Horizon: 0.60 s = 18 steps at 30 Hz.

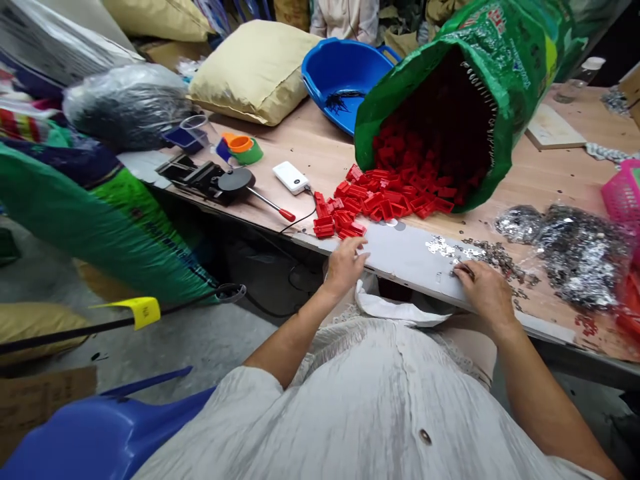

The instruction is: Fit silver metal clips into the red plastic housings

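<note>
My left hand (346, 265) is at the table's front edge, just below a heap of red plastic parts (385, 193). Its fingers are apart, and nothing shows between them. The red parts spill from the mouth of a green woven sack (505, 120) lying on its side. My right hand (484, 288) rests at the near side of a scatter of small flat metal pieces (493, 253). Its thumb and fingertips are drawn together in a pinch; what they hold is too small to make out. A grey board (395, 248) lies between the two hands.
Bags of metal pieces (583, 253) lie at the right, beside a pink basket (623, 193). A hand press with a red-tipped lever (235, 183), a white power bank (291, 177) and a blue basin (345, 73) stand left of the sack. A person (345, 19) is across the table.
</note>
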Tool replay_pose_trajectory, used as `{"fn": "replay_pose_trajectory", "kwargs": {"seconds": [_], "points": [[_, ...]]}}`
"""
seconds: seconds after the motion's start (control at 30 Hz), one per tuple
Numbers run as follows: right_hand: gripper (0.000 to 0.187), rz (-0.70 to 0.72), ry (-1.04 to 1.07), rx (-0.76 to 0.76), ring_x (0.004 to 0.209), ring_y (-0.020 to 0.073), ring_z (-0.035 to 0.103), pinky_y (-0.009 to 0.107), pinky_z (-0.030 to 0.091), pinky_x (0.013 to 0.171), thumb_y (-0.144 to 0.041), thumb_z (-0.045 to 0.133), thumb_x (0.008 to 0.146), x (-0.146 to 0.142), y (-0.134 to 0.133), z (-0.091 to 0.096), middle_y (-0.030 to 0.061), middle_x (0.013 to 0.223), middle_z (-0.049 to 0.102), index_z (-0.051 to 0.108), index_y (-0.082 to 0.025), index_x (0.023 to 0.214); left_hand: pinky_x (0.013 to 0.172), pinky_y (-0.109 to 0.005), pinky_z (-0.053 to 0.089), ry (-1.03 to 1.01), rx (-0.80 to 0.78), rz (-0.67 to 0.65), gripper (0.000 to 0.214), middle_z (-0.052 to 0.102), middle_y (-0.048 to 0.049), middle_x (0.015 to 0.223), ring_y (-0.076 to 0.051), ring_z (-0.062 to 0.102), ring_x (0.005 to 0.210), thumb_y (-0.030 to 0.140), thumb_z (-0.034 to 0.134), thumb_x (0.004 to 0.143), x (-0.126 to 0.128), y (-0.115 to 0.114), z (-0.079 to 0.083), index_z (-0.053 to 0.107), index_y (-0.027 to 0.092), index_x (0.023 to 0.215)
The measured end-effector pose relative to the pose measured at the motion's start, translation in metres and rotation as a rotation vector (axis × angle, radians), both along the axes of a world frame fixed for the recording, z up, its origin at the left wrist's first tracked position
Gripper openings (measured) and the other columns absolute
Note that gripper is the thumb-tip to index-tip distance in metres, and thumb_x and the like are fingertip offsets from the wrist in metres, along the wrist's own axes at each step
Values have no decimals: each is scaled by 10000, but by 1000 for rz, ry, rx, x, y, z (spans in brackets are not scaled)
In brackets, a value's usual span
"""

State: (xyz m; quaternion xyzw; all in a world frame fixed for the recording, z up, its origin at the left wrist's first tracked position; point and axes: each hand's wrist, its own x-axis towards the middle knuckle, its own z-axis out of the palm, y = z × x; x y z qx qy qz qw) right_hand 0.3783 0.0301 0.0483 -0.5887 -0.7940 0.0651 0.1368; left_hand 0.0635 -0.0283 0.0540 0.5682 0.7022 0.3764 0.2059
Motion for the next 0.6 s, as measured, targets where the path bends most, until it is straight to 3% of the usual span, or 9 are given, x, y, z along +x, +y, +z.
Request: {"fn": "replay_pose_trajectory", "kwargs": {"seconds": [0.1, 0.2, 0.4, 0.5, 0.6], "points": [[219, -10, 37, 22, 779, 237, 623, 324, 373, 635, -373, 525, 914, 0, -2, 1, 70, 946, 726, 688, -229, 941, 1024, -432, 388, 326, 20, 165, 435, 569, -153, 1194, -315, 508, 1134, 257, 704, 801, -20, 10, -2, 616, 183, 1220], [208, -42, 96, 10, 725, 235, 634, 320, 376, 626, -378, 529, 902, -2, -6, 2, 60, 894, 738, 671, -236, 959, 1006, -444, 400, 430, -18, 186, 535, 524, -173, 1228, -337, 490, 1138, 387, 719, 795, -30, 15, -13, 586, 180, 1270], [186, -36, 215, -28, 735, 230, 660, 326, 430, 661, -335, 506, 897, -10, -9, 0, 61, 885, 732, 627, -223, 984, 1033, -442, 386, 391, 64, 150, 462, 593, -170, 1183, -327, 513, 1145, 359, 668, 829, -32, 17, -29, 572, 156, 1233], [191, -14, 289, -35, 770, 213, 664, 331, 463, 712, -302, 498, 904, -12, -8, -1, 61, 946, 725, 615, -223, 1033, 1045, -466, 385, 332, 138, 138, 427, 611, -157, 1173, -324, 531, 1147, 363, 648, 841, -32, 17, -23, 587, 170, 1217], [155, 30, 332, -56, 831, 211, 653, 334, 467, 770, -285, 488, 920, -15, -8, 1, 64, 937, 709, 626, -217, 943, 1044, -468, 405, 166, 199, 154, 373, 616, -128, 1134, -308, 550, 1137, 393, 664, 825, -27, 16, -11, 643, 210, 1149]]}}
